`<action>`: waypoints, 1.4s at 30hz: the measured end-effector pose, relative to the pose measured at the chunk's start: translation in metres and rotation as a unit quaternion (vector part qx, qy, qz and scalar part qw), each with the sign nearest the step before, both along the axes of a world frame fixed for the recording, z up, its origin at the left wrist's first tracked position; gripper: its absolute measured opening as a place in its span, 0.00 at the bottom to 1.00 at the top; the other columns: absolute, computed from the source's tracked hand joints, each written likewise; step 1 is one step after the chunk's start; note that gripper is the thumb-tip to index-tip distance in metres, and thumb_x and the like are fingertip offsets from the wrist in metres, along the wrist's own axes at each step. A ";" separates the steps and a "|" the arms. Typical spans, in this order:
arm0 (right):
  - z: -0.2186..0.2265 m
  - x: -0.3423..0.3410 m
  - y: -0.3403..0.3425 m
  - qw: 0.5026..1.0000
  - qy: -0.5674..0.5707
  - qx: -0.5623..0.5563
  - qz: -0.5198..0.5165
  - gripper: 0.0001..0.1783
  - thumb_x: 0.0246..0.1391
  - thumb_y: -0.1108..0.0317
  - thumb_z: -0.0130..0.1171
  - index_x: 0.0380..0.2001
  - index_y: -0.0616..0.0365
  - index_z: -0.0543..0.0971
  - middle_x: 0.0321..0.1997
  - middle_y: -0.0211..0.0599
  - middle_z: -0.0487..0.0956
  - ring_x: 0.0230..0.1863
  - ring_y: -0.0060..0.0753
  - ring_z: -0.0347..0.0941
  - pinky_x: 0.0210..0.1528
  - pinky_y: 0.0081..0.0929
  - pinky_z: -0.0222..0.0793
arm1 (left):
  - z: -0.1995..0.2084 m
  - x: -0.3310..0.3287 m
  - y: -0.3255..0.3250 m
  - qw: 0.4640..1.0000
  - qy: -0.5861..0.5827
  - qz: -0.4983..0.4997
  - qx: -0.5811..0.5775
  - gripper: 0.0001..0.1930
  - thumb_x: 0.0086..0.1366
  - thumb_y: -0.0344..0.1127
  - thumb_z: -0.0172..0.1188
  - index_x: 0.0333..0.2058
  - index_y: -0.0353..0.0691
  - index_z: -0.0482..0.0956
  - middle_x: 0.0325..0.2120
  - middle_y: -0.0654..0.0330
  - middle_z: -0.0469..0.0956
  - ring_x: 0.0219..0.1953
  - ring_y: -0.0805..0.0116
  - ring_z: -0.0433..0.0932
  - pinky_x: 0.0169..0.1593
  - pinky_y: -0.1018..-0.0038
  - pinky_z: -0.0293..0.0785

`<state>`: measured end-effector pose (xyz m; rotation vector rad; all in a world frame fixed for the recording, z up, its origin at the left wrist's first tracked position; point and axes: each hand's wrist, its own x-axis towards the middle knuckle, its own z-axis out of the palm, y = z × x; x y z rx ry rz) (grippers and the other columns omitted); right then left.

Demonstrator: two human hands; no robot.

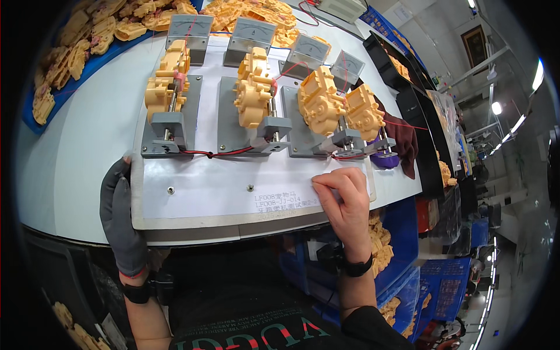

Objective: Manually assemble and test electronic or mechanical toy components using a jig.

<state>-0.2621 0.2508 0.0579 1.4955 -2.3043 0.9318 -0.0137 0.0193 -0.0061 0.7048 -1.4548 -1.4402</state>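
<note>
A white test board (204, 201) lies at the table's front edge, bearing several grey fixtures (206, 125). Each fixture holds a yellow plastic gearbox housing (252, 96) against a metal shaft and a grey block. My left hand (118, 201), in a dark grey glove with a bare fingertip, lies stretched along the board's left edge. My bare right hand (345, 198) rests over the board's front right, thumb and index finger pinched together; anything between them is hidden. Two small toggle switches (250, 188) stick up from the board left of it.
Several analog meters (251, 34) stand behind the fixtures, with thin red wires. A blue tray (36, 114) heaped with yellow housings sits at the far left. Black bins (413, 108) line the right. A dark red cloth (402, 134) lies beside the rightmost fixture. Blue crates (402, 248) stand below.
</note>
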 end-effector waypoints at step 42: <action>0.005 0.041 -0.060 0.991 -0.042 0.007 0.125 0.10 0.47 0.75 0.69 0.36 0.55 0.84 0.31 0.32 0.76 0.35 0.36 0.72 0.39 0.30 0.67 | 0.006 -0.002 0.003 1.000 0.005 -0.004 0.028 0.19 0.72 0.32 0.44 0.56 0.28 0.72 0.55 0.53 0.74 0.59 0.67 0.71 0.64 0.71 0.62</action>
